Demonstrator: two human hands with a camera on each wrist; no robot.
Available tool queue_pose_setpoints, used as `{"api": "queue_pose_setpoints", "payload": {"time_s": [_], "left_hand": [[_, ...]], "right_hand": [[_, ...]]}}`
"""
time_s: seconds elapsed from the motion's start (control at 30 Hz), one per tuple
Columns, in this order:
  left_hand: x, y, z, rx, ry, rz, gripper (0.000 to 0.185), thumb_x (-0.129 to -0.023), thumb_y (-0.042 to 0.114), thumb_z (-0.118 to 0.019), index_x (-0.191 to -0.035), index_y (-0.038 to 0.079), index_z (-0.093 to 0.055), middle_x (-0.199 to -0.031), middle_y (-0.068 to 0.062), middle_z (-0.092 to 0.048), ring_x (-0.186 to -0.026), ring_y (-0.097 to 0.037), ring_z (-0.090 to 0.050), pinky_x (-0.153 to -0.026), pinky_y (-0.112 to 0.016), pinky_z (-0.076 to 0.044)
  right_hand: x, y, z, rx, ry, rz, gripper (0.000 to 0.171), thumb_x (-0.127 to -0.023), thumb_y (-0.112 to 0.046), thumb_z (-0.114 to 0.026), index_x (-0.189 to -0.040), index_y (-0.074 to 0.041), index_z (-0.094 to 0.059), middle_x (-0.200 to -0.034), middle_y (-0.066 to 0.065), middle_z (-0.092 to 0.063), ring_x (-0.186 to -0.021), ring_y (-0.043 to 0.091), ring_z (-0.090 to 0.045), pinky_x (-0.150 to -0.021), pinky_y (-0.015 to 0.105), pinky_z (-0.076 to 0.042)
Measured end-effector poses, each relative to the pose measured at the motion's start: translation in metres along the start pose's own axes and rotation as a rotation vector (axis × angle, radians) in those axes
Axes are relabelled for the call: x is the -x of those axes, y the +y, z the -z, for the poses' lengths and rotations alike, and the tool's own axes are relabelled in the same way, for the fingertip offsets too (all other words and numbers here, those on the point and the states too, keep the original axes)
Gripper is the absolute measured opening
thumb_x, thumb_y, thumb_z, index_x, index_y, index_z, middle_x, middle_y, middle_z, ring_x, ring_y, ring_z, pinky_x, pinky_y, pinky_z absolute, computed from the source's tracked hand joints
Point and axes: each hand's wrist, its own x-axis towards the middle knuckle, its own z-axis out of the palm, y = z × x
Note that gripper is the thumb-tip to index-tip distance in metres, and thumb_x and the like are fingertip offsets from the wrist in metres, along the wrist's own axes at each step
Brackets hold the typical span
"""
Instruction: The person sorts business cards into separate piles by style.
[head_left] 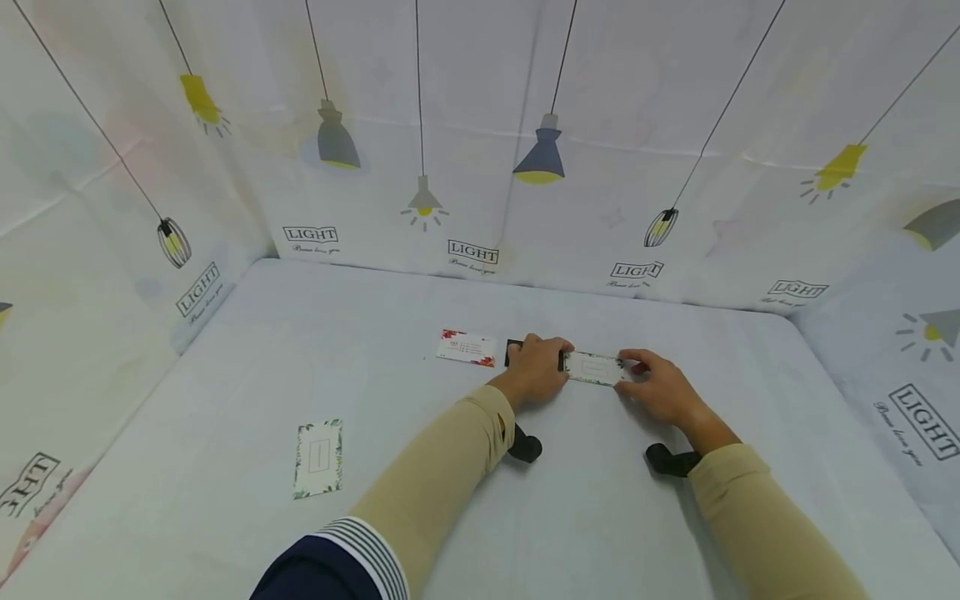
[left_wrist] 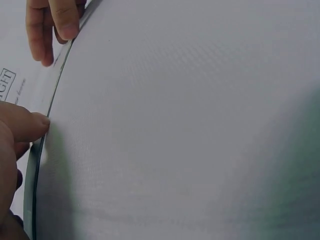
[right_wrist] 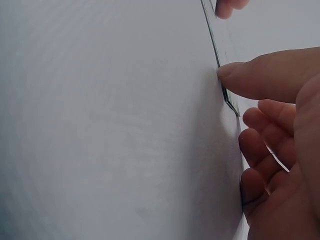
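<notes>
In the head view a white card with a leafy green border lies flat on the table, level with a black card to its left. My left hand covers most of the black card, gripping it with thumb at the near edge and fingers at the far edge. The right hand pinches the right end of the leafy card between thumb and forefinger. From the right wrist, the right thumb presses on the card edge. The left thumb touches a long card edge in the left wrist view.
A white card with red and orange leaves lies left of the black card. Another leafy-bordered card lies farther left and nearer. White cloth covers the table; a lamp-printed curtain stands behind it.
</notes>
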Motion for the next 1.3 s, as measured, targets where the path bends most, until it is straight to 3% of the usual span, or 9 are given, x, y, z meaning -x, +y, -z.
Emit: {"api": "queue_pose_setpoints", "payload": {"time_s": [0.3,0.47,0.67,0.97,1.1,1.3], "left_hand": [[0.006,-0.008,0.006,0.021,0.017,-0.049,0.050,-0.093,0.035,-0.070,-0.140,0.026,-0.057,-0.130,0.006,-0.060,-0.118,-0.018,-0.045,-0.094,-0.042,-0.031],[0.017,-0.018,0.017,0.034,-0.035,-0.098,0.051,-0.091,0.035,-0.072,-0.139,0.025,-0.058,-0.127,0.004,-0.060,-0.120,-0.017,-0.045,-0.097,-0.042,-0.030],[0.036,-0.031,0.034,0.046,-0.075,-0.132,0.051,-0.091,0.036,-0.073,-0.139,0.027,-0.058,-0.133,0.002,-0.056,-0.127,-0.018,-0.043,-0.097,-0.042,-0.031],[0.078,-0.059,0.053,0.145,-0.096,-0.187,0.053,-0.091,0.033,-0.074,-0.140,0.022,-0.058,-0.134,-0.002,-0.056,-0.123,-0.018,-0.045,-0.099,-0.046,-0.032],[0.101,-0.072,0.063,0.178,-0.096,-0.155,0.054,-0.091,0.031,-0.073,-0.141,0.020,-0.058,-0.133,-0.006,-0.055,-0.122,-0.023,-0.049,-0.101,-0.052,-0.030],[0.131,-0.088,0.076,0.222,-0.089,-0.086,0.052,-0.090,0.028,-0.074,-0.139,0.021,-0.059,-0.134,-0.006,-0.053,-0.121,-0.026,-0.047,-0.094,-0.049,-0.034]], "right_hand": [[0.004,-0.005,0.004,-0.049,0.010,0.018,0.062,-0.094,-0.024,-0.069,-0.146,-0.001,-0.045,-0.136,0.030,-0.048,-0.121,0.045,-0.045,-0.100,0.062,-0.035],[0.010,-0.011,0.004,-0.077,0.023,0.069,0.062,-0.095,-0.024,-0.068,-0.147,-0.001,-0.044,-0.148,0.027,-0.041,-0.135,0.045,-0.036,-0.106,0.062,-0.030],[0.019,-0.026,0.002,-0.114,0.042,0.132,0.061,-0.094,-0.022,-0.069,-0.147,-0.003,-0.044,-0.147,0.022,-0.045,-0.130,0.040,-0.041,-0.102,0.056,-0.037],[0.035,-0.054,-0.020,-0.184,0.026,0.237,0.059,-0.092,-0.015,-0.071,-0.144,-0.001,-0.048,-0.143,0.016,-0.051,-0.128,0.034,-0.046,-0.099,0.052,-0.040],[0.042,-0.067,-0.033,-0.206,0.016,0.269,0.060,-0.090,-0.013,-0.073,-0.143,-0.002,-0.048,-0.141,0.014,-0.054,-0.127,0.033,-0.049,-0.098,0.052,-0.042],[0.051,-0.088,-0.050,-0.228,0.003,0.305,0.059,-0.088,-0.014,-0.075,-0.141,-0.006,-0.051,-0.139,0.012,-0.056,-0.125,0.029,-0.050,-0.096,0.050,-0.044]]}}
